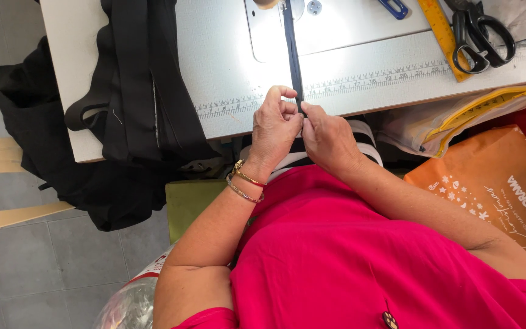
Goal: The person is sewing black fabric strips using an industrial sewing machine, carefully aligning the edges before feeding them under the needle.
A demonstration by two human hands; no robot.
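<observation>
Black strip [292, 55] pinched at the table edge [336, 109] by both hands, left [273, 131] and right [327, 139], touching.

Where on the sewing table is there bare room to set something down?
Bare: table top between black fabric pile and black strip. Crowded: right end, with scissors and yellow ruler; front edge, where left hand and right hand pinch the strip.

Left hand [275, 128] and right hand [327, 137] pinch black strip [292, 49] at table [226, 67] edge
</observation>
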